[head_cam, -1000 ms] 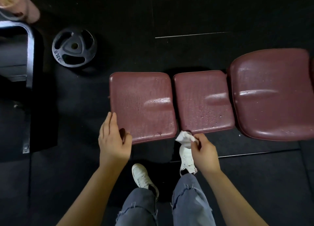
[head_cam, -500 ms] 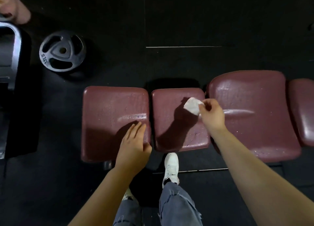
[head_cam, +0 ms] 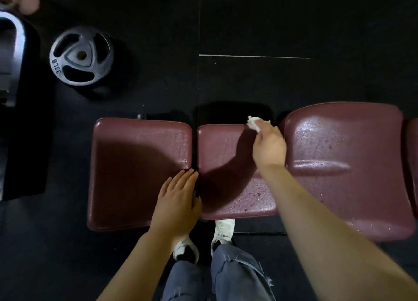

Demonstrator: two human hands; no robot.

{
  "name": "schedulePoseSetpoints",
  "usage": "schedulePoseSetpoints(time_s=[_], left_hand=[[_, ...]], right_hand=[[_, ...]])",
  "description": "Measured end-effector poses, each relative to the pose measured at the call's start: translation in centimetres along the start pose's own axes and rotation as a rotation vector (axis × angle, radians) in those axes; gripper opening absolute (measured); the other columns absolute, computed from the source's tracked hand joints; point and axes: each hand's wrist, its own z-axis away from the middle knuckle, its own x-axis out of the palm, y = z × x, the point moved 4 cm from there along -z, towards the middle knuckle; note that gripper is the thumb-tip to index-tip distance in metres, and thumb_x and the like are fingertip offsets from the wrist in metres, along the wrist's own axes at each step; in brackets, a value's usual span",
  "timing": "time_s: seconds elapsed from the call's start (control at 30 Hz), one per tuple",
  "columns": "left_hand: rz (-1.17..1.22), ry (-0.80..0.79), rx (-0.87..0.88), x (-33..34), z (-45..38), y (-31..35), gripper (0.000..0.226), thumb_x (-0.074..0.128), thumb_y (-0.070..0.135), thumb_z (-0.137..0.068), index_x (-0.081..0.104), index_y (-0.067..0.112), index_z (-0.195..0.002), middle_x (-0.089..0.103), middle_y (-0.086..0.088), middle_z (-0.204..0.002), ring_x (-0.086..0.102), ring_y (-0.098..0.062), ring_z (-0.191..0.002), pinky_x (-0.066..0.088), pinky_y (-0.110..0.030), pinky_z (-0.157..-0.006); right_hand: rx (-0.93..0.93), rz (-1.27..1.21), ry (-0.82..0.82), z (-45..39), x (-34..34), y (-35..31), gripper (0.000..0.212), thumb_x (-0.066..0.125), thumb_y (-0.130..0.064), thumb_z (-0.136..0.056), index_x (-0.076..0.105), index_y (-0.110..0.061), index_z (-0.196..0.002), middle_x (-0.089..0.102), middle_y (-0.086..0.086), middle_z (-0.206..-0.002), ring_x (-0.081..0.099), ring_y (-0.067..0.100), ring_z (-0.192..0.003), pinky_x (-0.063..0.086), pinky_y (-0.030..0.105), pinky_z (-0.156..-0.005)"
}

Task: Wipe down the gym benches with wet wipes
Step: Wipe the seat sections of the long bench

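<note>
A dark red padded gym bench runs across the view in separate pads: a left pad [head_cam: 135,165], a narrow middle pad [head_cam: 226,156] and a larger right pad [head_cam: 352,165]. My right hand [head_cam: 269,149] reaches over the middle pad to its far right corner, pinching a crumpled white wet wipe [head_cam: 254,122] against the far edge. My left hand [head_cam: 178,199] lies flat, fingers together, on the near right corner of the left pad by the gap. Drops of moisture glisten on the pads.
A 33 lb black weight plate [head_cam: 81,56] lies on the dark rubber floor at the far left. A grey metal frame [head_cam: 11,58] stands at the left edge. My white shoes [head_cam: 222,230] and jeans are just below the bench's near edge.
My right hand has carried the wipe from the bench's near edge across the middle pad to its far edge. My left hand slid right to the pad's corner.
</note>
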Motion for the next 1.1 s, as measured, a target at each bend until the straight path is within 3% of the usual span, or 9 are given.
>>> schedulePoseSetpoints(time_s=[0.13, 0.27, 0.37, 0.47, 0.6, 0.67, 0.77, 0.87, 1.1], left_hand=[[0.041, 0.016, -0.020, 0.1, 0.0, -0.3, 0.073, 0.016, 0.047, -0.083, 0.031, 0.026, -0.152, 0.027, 0.009, -0.159, 0.014, -0.006, -0.149, -0.009, -0.022, -0.116], [0.047, -0.024, -0.007, 0.0, -0.3, -0.2, 0.084, 0.010, 0.053, -0.077, 0.026, 0.024, -0.153, 0.022, 0.009, -0.161, 0.008, -0.006, -0.150, -0.012, -0.020, -0.115], [0.038, -0.044, 0.015, -0.2, -0.2, -0.3, 0.083, 0.008, 0.054, -0.078, 0.024, 0.025, -0.154, 0.017, 0.011, -0.162, 0.000, -0.004, -0.149, -0.013, -0.023, -0.116], [0.001, -0.069, 0.046, 0.3, 0.1, -0.2, 0.075, 0.017, 0.051, -0.085, 0.022, 0.024, -0.155, 0.015, 0.010, -0.162, -0.009, -0.003, -0.147, -0.013, -0.030, -0.118], [-0.016, -0.090, 0.042, 0.5, 0.0, 0.1, 0.065, 0.044, 0.035, -0.096, 0.020, 0.022, -0.155, 0.016, 0.008, -0.163, -0.011, -0.008, -0.149, -0.013, -0.035, -0.120], [-0.059, -0.087, 0.054, 0.6, -0.1, 0.3, 0.066, 0.046, 0.034, -0.096, 0.021, 0.021, -0.155, 0.018, 0.007, -0.162, -0.009, -0.013, -0.151, -0.012, -0.037, -0.120], [-0.074, -0.059, 0.074, 0.9, 0.0, 0.3, 0.063, 0.048, 0.030, -0.094, 0.028, 0.021, -0.153, 0.028, 0.007, -0.159, -0.002, -0.016, -0.151, -0.008, -0.039, -0.119], [-0.072, -0.042, 0.096, 1.1, 0.0, -0.1, 0.063, 0.042, 0.034, -0.090, 0.036, 0.018, -0.150, 0.035, 0.004, -0.156, 0.004, -0.019, -0.151, -0.006, -0.040, -0.119], [-0.026, -0.072, 0.154, 1.3, 0.3, -0.7, 0.078, 0.033, 0.043, -0.079, 0.030, 0.017, -0.152, 0.028, 0.006, -0.159, -0.007, -0.013, -0.150, -0.018, -0.032, -0.117]], right_hand=[[-0.340, -0.179, -0.227, 3.0, 4.6, -7.4, 0.039, 0.040, -0.014, -0.086, 0.068, -0.018, -0.113, 0.067, 0.005, -0.119, 0.061, 0.021, -0.108, 0.047, 0.031, -0.099], [-0.812, -0.024, -0.350, 3.8, 5.6, -7.9, 0.048, 0.038, -0.012, -0.085, 0.066, -0.014, -0.123, 0.062, 0.006, -0.132, 0.058, 0.023, -0.123, 0.036, 0.037, -0.111], [-0.536, 0.075, -0.186, 0.9, 1.9, -0.5, 0.044, 0.038, -0.013, -0.086, 0.067, -0.016, -0.119, 0.066, 0.008, -0.125, 0.063, 0.027, -0.112, 0.042, 0.032, -0.104], [-0.114, 0.156, -0.007, 1.7, -1.8, 6.8, 0.044, 0.044, 0.011, -0.082, 0.069, -0.004, -0.115, 0.070, 0.019, -0.109, 0.067, 0.037, -0.098, 0.054, 0.046, -0.090], [0.015, 0.101, 0.008, 4.0, 0.1, 4.5, 0.044, 0.048, 0.011, -0.084, 0.065, -0.003, -0.121, 0.064, 0.020, -0.123, 0.061, 0.036, -0.114, 0.051, 0.045, -0.098], [-0.077, -0.003, -0.104, 5.7, 2.4, -0.2, 0.045, 0.049, 0.004, -0.088, 0.062, -0.011, -0.128, 0.059, 0.012, -0.133, 0.054, 0.029, -0.124, 0.043, 0.038, -0.106], [-0.505, -0.031, -0.228, 9.7, 5.8, -6.8, 0.047, 0.050, 0.003, -0.081, 0.068, -0.014, -0.120, 0.064, 0.007, -0.128, 0.060, 0.023, -0.121, 0.038, 0.038, -0.109], [-0.738, 0.033, -0.253, 9.4, 5.5, -5.5, 0.047, 0.041, -0.008, -0.079, 0.071, -0.015, -0.116, 0.066, 0.005, -0.125, 0.063, 0.024, -0.115, 0.043, 0.036, -0.105], [0.056, 0.178, 0.083, 8.3, -0.6, 8.6, 0.046, 0.037, 0.005, -0.078, 0.071, -0.006, -0.107, 0.072, 0.015, -0.106, 0.068, 0.034, -0.097, 0.054, 0.042, -0.090]])
